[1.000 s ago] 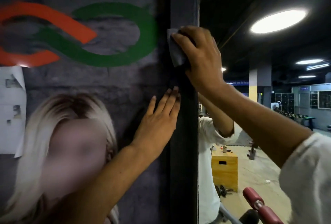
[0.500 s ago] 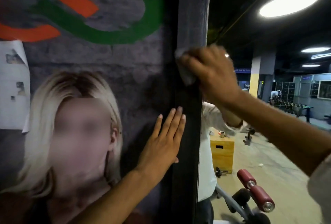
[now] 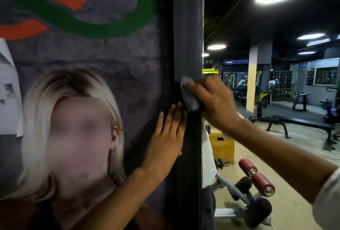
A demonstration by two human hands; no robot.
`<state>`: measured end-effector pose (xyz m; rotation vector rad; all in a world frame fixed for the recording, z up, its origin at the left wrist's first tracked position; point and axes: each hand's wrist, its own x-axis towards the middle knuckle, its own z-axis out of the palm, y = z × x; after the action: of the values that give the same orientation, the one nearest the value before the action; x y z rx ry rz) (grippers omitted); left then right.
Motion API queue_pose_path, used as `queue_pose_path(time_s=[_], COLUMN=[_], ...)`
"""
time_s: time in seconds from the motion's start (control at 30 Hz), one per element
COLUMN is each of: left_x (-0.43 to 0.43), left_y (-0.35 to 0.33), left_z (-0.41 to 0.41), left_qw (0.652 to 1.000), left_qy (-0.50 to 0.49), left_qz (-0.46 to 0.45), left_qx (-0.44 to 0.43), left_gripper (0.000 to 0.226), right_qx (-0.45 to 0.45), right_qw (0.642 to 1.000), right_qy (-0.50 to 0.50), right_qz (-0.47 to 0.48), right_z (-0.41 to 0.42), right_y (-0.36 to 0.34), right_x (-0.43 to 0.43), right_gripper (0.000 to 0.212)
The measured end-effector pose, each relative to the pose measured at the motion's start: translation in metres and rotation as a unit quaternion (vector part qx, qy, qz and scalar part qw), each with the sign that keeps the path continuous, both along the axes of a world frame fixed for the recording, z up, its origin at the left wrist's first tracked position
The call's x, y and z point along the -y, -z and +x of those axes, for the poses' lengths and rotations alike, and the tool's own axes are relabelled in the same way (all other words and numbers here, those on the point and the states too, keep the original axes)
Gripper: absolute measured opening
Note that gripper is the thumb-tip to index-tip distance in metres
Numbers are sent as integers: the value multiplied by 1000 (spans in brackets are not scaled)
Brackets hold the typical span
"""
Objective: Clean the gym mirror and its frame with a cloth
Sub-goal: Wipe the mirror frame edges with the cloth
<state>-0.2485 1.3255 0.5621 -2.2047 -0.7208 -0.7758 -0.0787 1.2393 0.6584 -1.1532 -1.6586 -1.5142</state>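
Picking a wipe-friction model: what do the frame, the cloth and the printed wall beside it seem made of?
The frame: dark, matte, faintly streaked; painted metal or wood, unclear which. The cloth: grey soft fabric, likely microfibre; it bunches under the right hand. The printed wall: flat printed graphic, low sheen; probably vinyl or paper, not certain.

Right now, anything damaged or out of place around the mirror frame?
Only the white paper sheet at far left: its lower corner curls off the wall and its surface looks patchy. The frame looks intact where the right hand holds the cloth on it; the left hand lies flat at its left edge.
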Motion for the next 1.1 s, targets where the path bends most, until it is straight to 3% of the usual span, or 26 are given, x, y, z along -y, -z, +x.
queue_pose_path(time_s=[0.13,0.2,0.33,0.53,0.6,0.73,1.0,1.1], left_x=[6,7,6,3,2,2,4,5], left_y=[-1,0,-1,0,0,4,67,91], left_z=[0,-1,-2,0,1,3,-6,-14], left_qw=[1000,1000,1000,1000,1000,1000,1000,999], left_qy=[-5,-6,-7,-18,-11,1,29,27], left_qz=[-5,-8,-7,17,15,10,-11,-17], left_qx=[-1,-5,-4,-8,1,24,4,-20], left_gripper=[134,131,132,127,129,121,123,134], right_qx=[13,29,18,86,100,37,-48,-35], right_qw=[996,998,999,988,991,999,993,993], right_qy=[5,24,24,11,19,29,-20,-11], right_qz=[84,52,-29,-128,-91,-3,-107,-117], right_z=[-15,-18,-15,-2,1,4,-7,-11], right_y=[-79,-92,-53,12,-1,-29,99,94], right_x=[5,-6,-26,-10,-4,6,-4,6], right_gripper=[44,44,57,49,44,52,45,48])
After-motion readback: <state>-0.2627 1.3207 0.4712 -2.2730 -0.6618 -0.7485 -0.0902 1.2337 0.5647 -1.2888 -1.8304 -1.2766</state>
